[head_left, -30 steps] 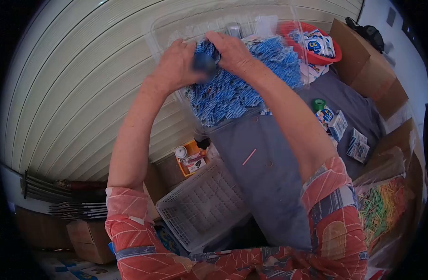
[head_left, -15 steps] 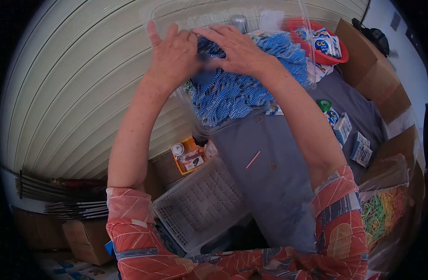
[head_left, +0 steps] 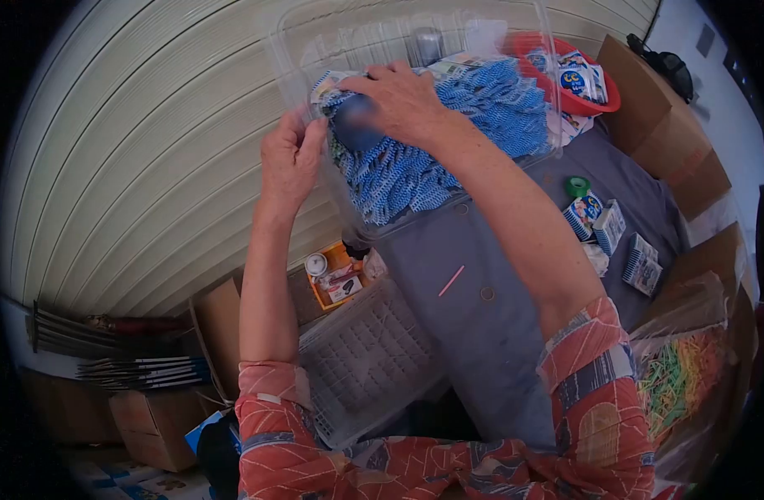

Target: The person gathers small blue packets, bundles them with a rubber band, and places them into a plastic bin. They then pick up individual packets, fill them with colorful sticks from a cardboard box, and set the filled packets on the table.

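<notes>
A clear plastic bin (head_left: 374,231) holds a heap of small blue-and-white patterned strips or packets (head_left: 415,179). My right hand (head_left: 403,104) rests on the heap toward its far left side, palm down, fingers stretched out. At the bin's left wall is my left hand (head_left: 292,158), its fingers curled and thumb raised against the rim. A blurred dark blue patch (head_left: 357,125) lies under the right fingers; what it is does not show.
A red bowl (head_left: 611,98) of printed packets stands at the right. Small boxes (head_left: 642,265), green tape (head_left: 577,187) and a pink stick (head_left: 451,281) lie on the grey cloth (head_left: 507,350). Nearer are an orange tray (head_left: 319,292), a plastic crate (head_left: 374,358) and a bag of coloured strips (head_left: 682,383).
My left hand has left the heap, moving down and left to the bin's rim, its fingers now curled. The right hand has shifted slightly, staying over the blue pieces.
</notes>
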Demonstrator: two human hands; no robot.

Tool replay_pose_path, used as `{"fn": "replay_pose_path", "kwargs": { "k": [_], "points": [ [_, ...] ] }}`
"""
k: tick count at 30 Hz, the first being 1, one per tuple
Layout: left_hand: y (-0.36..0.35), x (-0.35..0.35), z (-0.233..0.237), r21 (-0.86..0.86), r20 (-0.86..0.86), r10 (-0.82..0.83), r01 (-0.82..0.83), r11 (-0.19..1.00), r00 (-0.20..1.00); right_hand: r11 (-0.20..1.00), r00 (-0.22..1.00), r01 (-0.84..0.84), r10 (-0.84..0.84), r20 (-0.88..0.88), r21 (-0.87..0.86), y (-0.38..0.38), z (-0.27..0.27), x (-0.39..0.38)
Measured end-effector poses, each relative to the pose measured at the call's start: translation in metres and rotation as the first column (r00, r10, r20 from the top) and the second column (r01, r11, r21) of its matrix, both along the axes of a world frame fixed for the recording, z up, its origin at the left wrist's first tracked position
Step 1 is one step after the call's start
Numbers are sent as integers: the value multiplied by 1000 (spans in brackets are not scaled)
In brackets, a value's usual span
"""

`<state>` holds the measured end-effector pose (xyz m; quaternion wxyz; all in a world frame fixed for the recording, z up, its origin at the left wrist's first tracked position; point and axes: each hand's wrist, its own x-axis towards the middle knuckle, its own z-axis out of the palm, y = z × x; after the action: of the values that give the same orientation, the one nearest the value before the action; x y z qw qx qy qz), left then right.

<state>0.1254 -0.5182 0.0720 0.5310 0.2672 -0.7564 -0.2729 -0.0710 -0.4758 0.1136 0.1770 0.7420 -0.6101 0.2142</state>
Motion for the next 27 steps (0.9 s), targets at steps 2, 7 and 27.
{"fn": "replay_pose_path", "kwargs": {
  "k": [2,7,27],
  "points": [
    [7,-1,6,56,-84,-69,74,996,994,994,1000,-22,20,18,110,-3,11,-4],
    [13,10,15,21,94,132,-135,991,987,964,996,-82,72,48,255,12,15,-13],
    [-62,-78,62,-268,854,225,25,963,470,777,994,-104,106,34,621,393,-19,-7]
  ]
}}
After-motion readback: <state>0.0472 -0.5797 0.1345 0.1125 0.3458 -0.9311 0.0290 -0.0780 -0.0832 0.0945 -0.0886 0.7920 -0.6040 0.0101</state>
